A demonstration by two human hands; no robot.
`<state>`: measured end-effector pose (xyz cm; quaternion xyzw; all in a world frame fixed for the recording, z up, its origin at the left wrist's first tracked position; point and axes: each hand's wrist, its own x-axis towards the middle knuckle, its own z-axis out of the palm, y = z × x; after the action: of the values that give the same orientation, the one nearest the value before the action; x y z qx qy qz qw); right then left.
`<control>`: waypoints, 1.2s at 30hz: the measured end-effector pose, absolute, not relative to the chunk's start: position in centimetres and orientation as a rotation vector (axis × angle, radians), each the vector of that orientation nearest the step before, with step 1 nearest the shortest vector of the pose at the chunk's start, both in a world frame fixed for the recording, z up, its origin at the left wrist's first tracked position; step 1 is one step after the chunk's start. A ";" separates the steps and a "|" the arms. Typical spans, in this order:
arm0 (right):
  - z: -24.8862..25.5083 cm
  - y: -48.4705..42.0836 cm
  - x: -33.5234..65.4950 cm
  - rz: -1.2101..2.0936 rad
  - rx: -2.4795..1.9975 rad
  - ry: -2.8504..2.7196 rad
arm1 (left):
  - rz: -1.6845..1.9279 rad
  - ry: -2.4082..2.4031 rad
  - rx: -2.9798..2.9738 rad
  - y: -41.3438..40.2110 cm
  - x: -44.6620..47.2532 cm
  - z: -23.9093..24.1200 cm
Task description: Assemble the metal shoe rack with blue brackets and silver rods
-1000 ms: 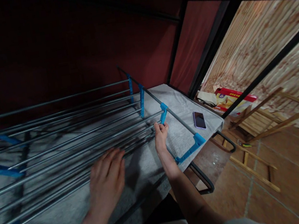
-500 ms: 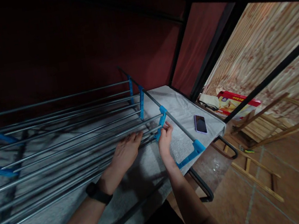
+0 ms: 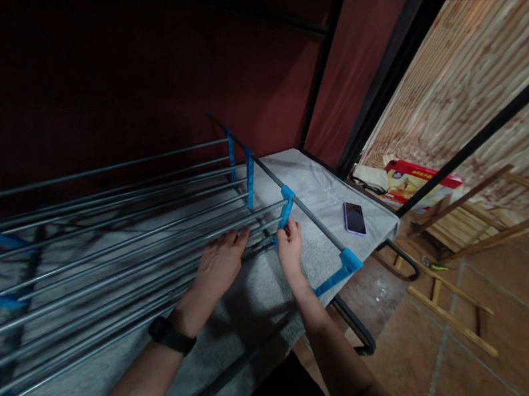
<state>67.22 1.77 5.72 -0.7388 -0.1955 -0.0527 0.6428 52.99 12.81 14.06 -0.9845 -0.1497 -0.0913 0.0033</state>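
Note:
A rack of grey metal rods (image 3: 120,275) with blue plastic end brackets (image 3: 287,206) lies across a grey cloth-covered surface (image 3: 312,180). My left hand (image 3: 219,263), with a dark watch on its wrist, rests back-up over the front rods close to their right ends. Its fingers are together and bend over a rod; the thumb is hidden. At the lower part of the middle right bracket, my right hand (image 3: 291,245) has its fingers closed around the blue plastic. Just right of it runs the side tube, ending in a blue corner piece (image 3: 350,258).
A phone (image 3: 354,219) lies on the cloth at the right. Black metal handles (image 3: 357,328) stick out at the surface's edge. Beyond are a red-yellow box (image 3: 416,180), a wooden frame (image 3: 453,312) on the tiled floor, and a dark red wall (image 3: 126,99) behind.
My right hand's fingers, raised and loosely apart before, have closed on the blue bracket. My left hand has shifted slightly up and left, staying on the rods.

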 end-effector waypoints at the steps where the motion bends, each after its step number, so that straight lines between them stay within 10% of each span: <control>1: 5.7 1.8 67.2 -0.118 -1.684 -0.449 | -0.280 -0.465 -3.087 12.8 53.0 14.1; 36: 6.7 1.7 66.8 -0.034 -1.581 -0.436 | -0.325 -0.509 -3.109 12.9 52.9 13.5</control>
<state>66.84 1.73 6.72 -0.7047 -0.1943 -0.0152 0.6822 52.92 12.88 13.49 -0.9816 -0.1608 -0.1026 -0.0127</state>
